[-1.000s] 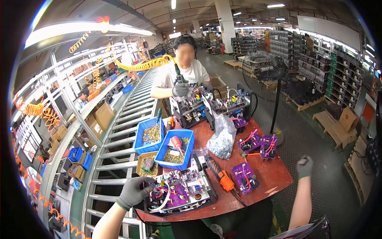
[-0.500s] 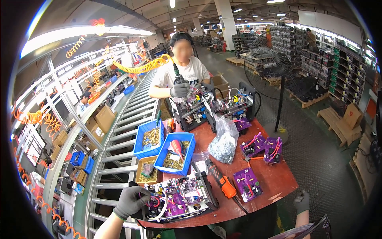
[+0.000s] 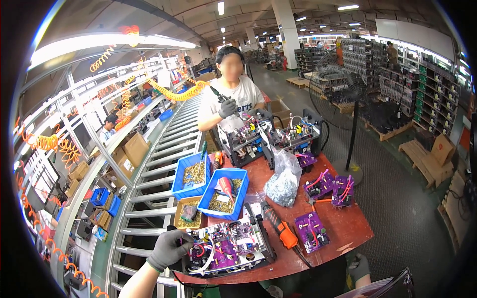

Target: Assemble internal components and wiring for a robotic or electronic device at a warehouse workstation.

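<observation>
**Left-hand grip sits on chassis end; long axis runs away to the right**

Chassis (image 3: 231,246) is an open metal frame packed with purple boards and wiring, lying at the near edge of the red-brown table (image 3: 348,231). Its long axis runs left-right across the view, slightly tilted, far end up toward the orange-handled power screwdriver (image 3: 278,226), which lies just beside that end.

Left hand (image 3: 169,248), grey glove, is closed on the chassis's left end, fingers curled over the edge next to the white and red leads. So the whole unit extends rightward from the grip, with most of its mass outboard of the hand.

Right hand (image 3: 358,266), also gloved, is low at the table's near-right edge, below the tabletop line, well apart from the chassis. Cannot tell whether it is open or closed; nothing visible in it. Left hand is clearly the nearer one.

Around it: blue bins (image 3: 206,181) of brass-coloured screws beyond the chassis, a clear bag of hardware (image 3: 283,184) mid-table, loose purple boards (image 3: 310,231) to the right. A co-worker across the table holds a driver over another chassis.
</observation>
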A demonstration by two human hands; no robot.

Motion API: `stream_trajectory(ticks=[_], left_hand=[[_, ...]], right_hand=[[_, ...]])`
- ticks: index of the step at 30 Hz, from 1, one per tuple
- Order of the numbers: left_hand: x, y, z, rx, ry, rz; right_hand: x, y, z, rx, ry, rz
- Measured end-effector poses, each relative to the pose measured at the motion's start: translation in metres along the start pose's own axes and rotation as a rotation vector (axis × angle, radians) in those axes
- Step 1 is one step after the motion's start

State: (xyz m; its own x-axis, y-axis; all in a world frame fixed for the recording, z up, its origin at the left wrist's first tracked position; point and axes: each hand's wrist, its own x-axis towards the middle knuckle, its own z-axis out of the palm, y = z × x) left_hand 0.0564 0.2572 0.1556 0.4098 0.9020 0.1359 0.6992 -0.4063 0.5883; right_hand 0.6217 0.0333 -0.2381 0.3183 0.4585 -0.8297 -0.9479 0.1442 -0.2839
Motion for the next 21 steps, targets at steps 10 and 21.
stream_trajectory(ticks=[10, 21], left_hand=[[0.001, 0.013, -0.002, 0.051, 0.0, 0.062], [-0.002, -0.002, -0.003, 0.017, 0.004, 0.148]], right_hand=[[-0.023, 0.038, -0.005, -0.251, -0.122, 0.045], [-0.072, 0.081, 0.013, -1.038, -0.281, -0.215]])
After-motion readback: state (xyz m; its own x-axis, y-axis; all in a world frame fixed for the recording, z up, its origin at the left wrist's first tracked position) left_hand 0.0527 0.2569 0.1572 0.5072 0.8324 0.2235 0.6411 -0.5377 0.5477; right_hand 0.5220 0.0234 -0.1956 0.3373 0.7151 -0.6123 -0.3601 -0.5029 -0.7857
